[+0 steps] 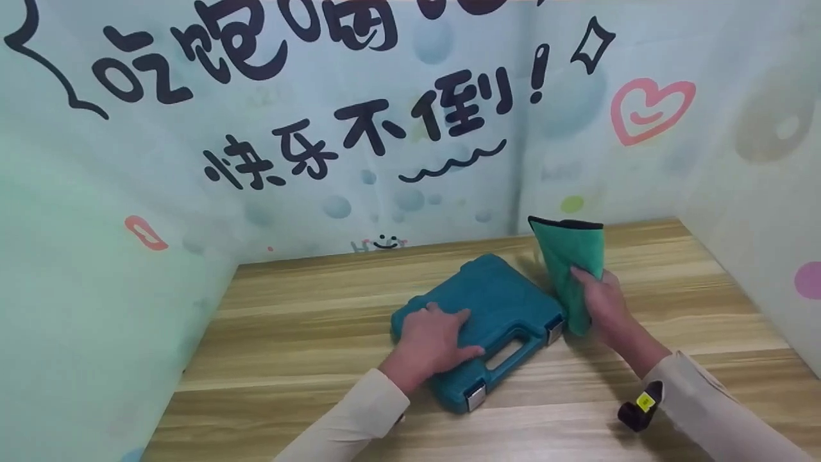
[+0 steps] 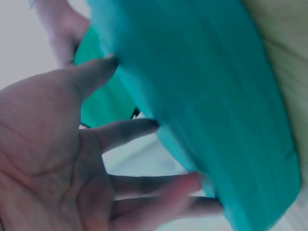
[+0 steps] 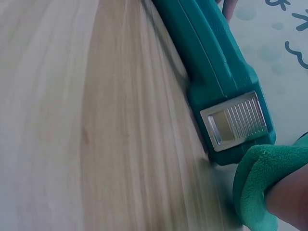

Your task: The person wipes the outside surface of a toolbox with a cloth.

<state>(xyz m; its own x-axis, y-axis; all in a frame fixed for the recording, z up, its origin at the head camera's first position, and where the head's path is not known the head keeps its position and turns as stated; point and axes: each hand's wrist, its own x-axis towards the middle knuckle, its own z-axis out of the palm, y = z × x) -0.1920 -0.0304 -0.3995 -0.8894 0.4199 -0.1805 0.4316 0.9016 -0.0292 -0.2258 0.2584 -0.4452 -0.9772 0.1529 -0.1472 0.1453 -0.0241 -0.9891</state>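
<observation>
A teal plastic carrying case point(image 1: 494, 295) with a cut-out handle lies flat on the wooden table, turned at an angle. My left hand point(image 1: 428, 343) rests on its top with spread, fairly straight fingers; in the left wrist view the fingertips touch the case point(image 2: 207, 96). Beside the case's right corner, my right hand point(image 1: 606, 305) grips a folded green cloth point(image 1: 574, 250) with dark edging. The cloth point(image 3: 255, 183) meets the case corner close to a metal latch point(image 3: 234, 121) in the right wrist view. Most of my right fingers are hidden behind the cloth.
The wood-grain table point(image 1: 282, 333) is bounded by pale printed sheets point(image 1: 359, 192) at the back and both sides. A second metal latch point(image 1: 476, 396) sits at the case's front corner. A small black device with a yellow label point(image 1: 645, 402) hangs at my right sleeve.
</observation>
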